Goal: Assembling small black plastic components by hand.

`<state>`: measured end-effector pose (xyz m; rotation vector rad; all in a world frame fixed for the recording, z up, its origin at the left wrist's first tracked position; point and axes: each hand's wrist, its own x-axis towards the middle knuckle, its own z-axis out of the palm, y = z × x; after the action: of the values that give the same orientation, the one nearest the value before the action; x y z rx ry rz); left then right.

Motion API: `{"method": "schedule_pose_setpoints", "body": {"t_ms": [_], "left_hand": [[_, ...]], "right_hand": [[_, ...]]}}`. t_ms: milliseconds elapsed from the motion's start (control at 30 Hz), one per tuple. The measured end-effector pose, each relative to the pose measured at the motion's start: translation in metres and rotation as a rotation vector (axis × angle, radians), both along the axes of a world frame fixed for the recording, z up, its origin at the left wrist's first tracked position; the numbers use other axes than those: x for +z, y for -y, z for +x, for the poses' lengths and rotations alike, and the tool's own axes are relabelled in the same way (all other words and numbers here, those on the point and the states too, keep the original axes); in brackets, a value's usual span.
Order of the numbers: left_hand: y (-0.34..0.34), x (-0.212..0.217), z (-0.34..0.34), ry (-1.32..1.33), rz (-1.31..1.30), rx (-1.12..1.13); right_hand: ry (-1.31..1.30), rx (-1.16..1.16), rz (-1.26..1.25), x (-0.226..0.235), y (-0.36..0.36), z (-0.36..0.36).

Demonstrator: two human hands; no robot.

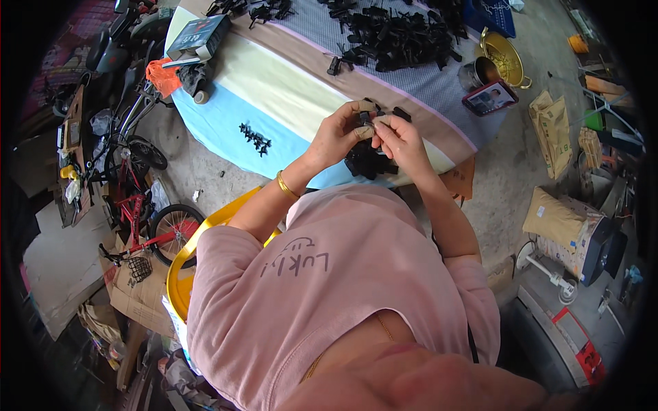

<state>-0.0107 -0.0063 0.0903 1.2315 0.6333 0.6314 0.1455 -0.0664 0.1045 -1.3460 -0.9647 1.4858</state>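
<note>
My left hand [334,139] and my right hand [406,145] meet over the near side of the cloth-covered table [274,61]. Both are closed, fingertips pinching a small black part [365,118] between them. Tan coverings wrap some of the left fingertips. Fingers hide most of the part, so its exact kind is unclear. Directly below the hands lies a heap of black pieces [367,164]. A small cluster of black pieces [255,139] rests on the blue stripe to the left. Across the far side spreads a large pile of similar black parts [397,38].
A box [199,38] and an orange bag [162,77] lie at the table's left edge. On the right are a phone [489,98], a metal cup [478,72], a gold-coloured pot [517,58] and a blue basket [490,15]. A red bicycle [147,229] stands left of the yellow chair [179,274].
</note>
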Motion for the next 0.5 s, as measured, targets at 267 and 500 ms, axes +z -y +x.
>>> {"method": "schedule_pose_setpoints", "body": {"t_ms": [267, 500], "left_hand": [[0.005, 0.013, 0.005, -0.036, 0.019, 0.024], [0.008, 0.007, 0.018, 0.013, -0.032, 0.127]], "right_hand": [[0.065, 0.095, 0.022, 0.005, -0.008, 0.014], [0.134, 0.127, 0.100, -0.001, -0.009, 0.025]]}}
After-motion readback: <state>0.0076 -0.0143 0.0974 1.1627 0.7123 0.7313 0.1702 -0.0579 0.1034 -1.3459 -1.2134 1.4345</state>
